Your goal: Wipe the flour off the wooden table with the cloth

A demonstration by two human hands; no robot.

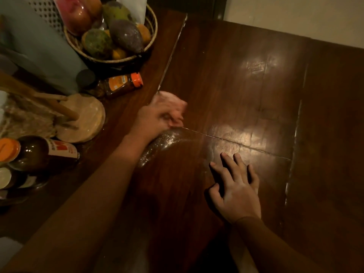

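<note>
A dark wooden table [246, 85] fills the view. My left hand [157, 119] is closed around a pale pinkish cloth [173, 101] bunched on the table near its middle left; the hand and cloth look blurred. Just below that wrist lies a streak of white flour [159, 144] running down and left along the wood. Fainter dusty smears show on the shiny patch by the seam. My right hand [236, 186] rests flat on the table to the right of the flour, fingers spread, holding nothing.
At the left stand a wicker basket of fruit [114, 30], an orange-capped jar on its side [124, 83], a round wooden board with a rolling pin [82, 119], a dark bottle [41, 152] and lidded jars. A pale wall runs behind the table's far right edge.
</note>
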